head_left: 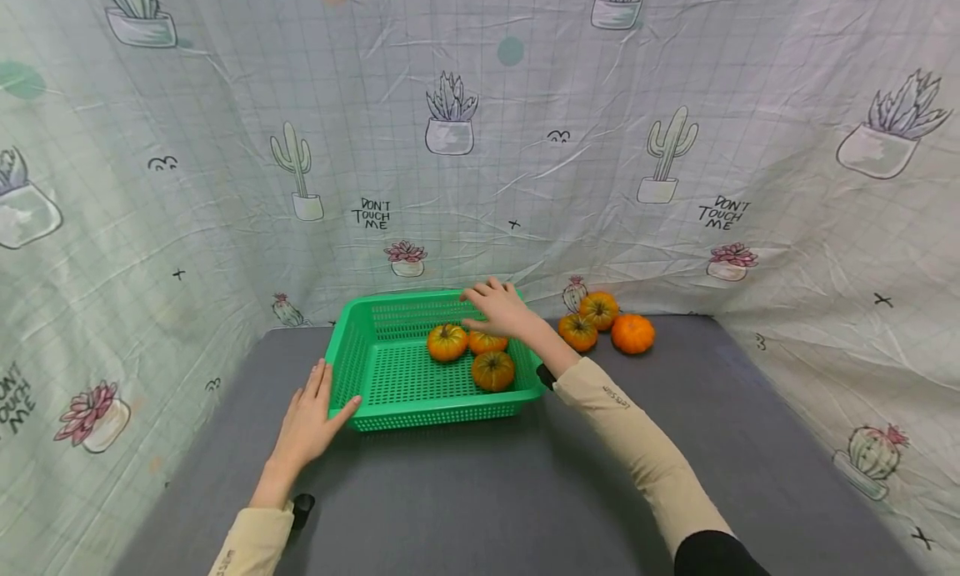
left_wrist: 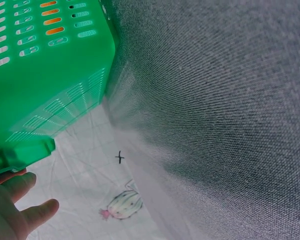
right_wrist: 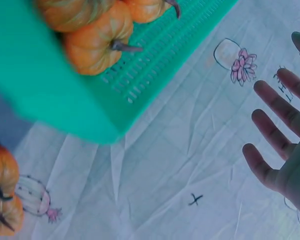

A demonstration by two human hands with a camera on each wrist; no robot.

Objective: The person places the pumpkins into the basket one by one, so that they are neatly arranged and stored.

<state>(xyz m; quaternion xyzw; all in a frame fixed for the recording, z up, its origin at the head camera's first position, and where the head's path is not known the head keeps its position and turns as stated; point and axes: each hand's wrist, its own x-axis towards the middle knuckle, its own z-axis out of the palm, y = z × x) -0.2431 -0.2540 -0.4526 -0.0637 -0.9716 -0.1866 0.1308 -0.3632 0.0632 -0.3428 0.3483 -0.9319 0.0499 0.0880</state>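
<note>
A green perforated plastic basket (head_left: 442,413) stands on the grey table with three small orange pumpkins inside: one near its middle (head_left: 447,343), one partly behind my right hand (head_left: 489,344), and a greenish-orange one nearer the front (head_left: 493,373). My left hand (head_left: 306,424) rests along the basket's left rim, fingers extended and thumb over the front corner. Above the basket's right rear part hovers my right hand (head_left: 504,311), empty. The right wrist view shows that hand's fingers (right_wrist: 282,107) spread apart, away from the pumpkins (right_wrist: 97,42) in the basket.
Three more small pumpkins (head_left: 633,334) sit close together on the table (head_left: 720,443), right of the basket near the back edge. A cactus-print cloth (head_left: 517,176) hangs behind and along both sides.
</note>
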